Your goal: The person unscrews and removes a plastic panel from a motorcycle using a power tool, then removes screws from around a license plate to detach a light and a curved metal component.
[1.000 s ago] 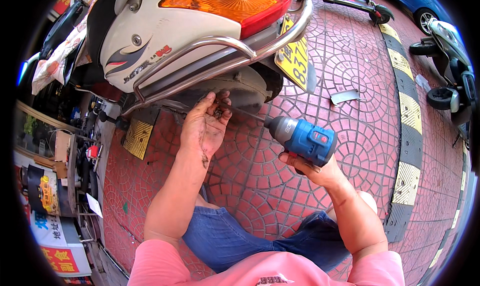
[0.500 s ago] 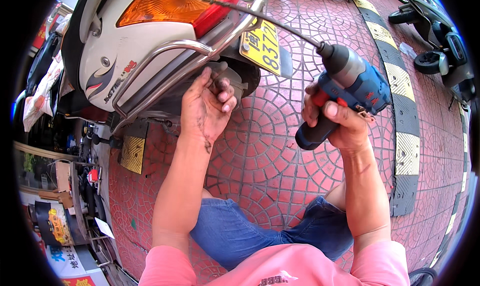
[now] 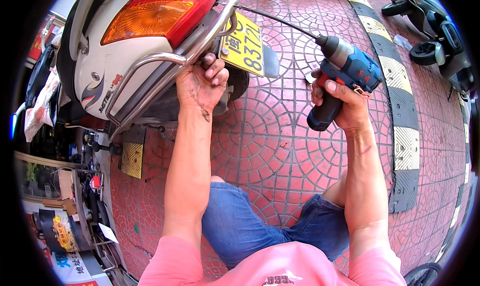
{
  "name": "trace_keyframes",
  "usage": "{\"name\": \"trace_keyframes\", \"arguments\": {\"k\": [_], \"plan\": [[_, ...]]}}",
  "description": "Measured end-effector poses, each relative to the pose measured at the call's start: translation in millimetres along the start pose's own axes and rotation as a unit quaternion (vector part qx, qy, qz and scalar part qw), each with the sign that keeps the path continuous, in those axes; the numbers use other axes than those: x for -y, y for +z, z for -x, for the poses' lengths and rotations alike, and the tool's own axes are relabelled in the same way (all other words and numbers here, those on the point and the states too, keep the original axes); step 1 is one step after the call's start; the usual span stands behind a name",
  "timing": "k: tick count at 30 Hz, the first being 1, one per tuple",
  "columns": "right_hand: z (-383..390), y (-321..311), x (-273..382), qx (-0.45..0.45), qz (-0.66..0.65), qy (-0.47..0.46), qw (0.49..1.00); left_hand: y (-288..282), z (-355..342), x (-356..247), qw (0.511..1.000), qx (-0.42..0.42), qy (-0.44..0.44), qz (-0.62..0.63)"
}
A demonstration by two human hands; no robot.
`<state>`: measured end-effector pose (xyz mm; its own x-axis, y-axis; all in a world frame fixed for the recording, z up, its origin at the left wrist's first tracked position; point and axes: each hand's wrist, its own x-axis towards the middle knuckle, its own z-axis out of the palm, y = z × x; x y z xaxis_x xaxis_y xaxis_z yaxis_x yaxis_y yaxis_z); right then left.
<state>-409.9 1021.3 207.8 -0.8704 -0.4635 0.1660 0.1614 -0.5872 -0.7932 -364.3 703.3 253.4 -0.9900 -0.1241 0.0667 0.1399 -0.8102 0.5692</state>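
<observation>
— What is in your hands here, behind the scooter?

— My right hand (image 3: 345, 103) has its grip clenched around the handle of a blue cordless driver (image 3: 345, 71), held up over the red paved floor (image 3: 270, 151) with a long thin bit (image 3: 277, 20) pointing toward the scooter's tail. My left hand (image 3: 200, 83) reaches under the chrome rear rack (image 3: 165, 61); its fingers curl at the rail just beside the yellow number plate (image 3: 245, 46), though I cannot tell whether that grip is closed on anything or merely pressed there.

— Where does the bit end?

— Its far end runs up toward the rack at the top edge of the scooter's back, above the plate. The tip itself is too fine to make out.

— Which stage of the job is this?

— As I judge it, lining up: the driver is raised and aimed, the left hand feeling for the fixing under the red and amber tail light (image 3: 155, 16).

— And the next move?

— It calls for steadying the long bit squarely on the fastener, with the left hand guiding it.
</observation>
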Motion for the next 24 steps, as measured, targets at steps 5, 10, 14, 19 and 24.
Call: {"name": "trace_keyframes", "arguments": {"k": [5, 10, 14, 19, 24], "plan": [[-12, -7, -4, -0.001, -0.023, 0.0, 1.0, -6, -11, 3, 0.998, 0.059, 0.013, 0.033], [-16, -19, -4, 0.024, -0.021, 0.02, 0.999, -1, -13, 15, 0.994, 0.087, 0.049, 0.053], [-20, -22, -1, 0.023, -0.009, 0.017, 1.0, 6, -4, 14, 0.997, 0.034, 0.064, 0.006], [-45, -56, -6, 0.065, -0.09, 0.007, 0.994, 17, 0, 12, 0.989, -0.049, 0.018, -0.138], [-75, -88, -23, 0.088, -0.13, 0.029, 0.987, 17, -11, 6, 0.988, -0.088, -0.037, -0.122]]}}
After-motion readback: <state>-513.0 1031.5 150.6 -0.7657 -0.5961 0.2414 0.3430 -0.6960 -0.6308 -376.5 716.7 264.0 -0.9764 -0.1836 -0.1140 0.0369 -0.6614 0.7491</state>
